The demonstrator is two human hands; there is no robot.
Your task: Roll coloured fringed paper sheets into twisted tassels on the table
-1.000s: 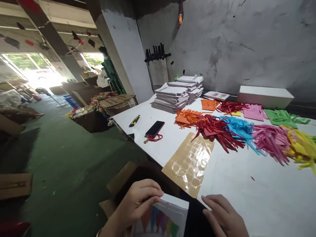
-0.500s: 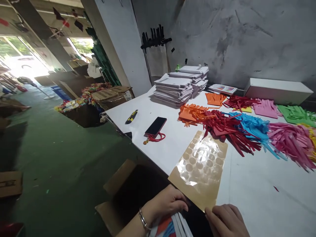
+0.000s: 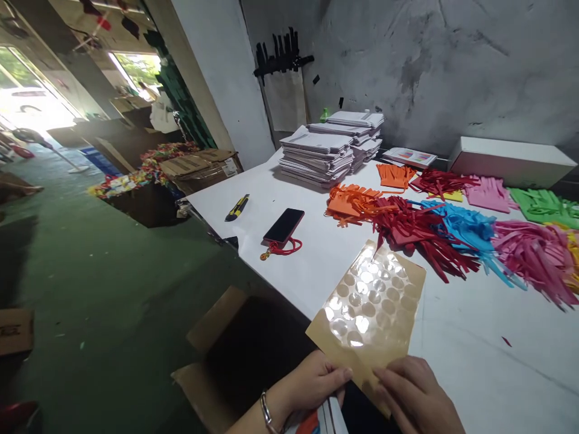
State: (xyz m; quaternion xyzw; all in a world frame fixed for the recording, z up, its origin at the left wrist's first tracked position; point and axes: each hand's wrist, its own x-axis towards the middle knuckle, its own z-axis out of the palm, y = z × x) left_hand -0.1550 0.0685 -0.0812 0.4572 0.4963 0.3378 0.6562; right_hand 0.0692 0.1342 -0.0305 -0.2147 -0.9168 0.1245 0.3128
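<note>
My left hand, a bracelet on its wrist, grips a white packet with coloured print at the bottom edge of the view, mostly hidden. My right hand rests its fingertips on the near corner of a tan backing sheet of clear round adhesive dots, which lies at the near edge of the white table. Whether the right hand pinches the sheet or only touches it is unclear.
Fringed paper tassels lie in a row: orange, red, blue, pink, green. Stacked white packets, a phone on a red cord, a yellow utility knife, a white box. An open cardboard box stands on the floor below.
The view has dropped and shifted left. The packet has sunk lower, almost out of view. My right hand has slid forward onto the dot sheet's near corner.
</note>
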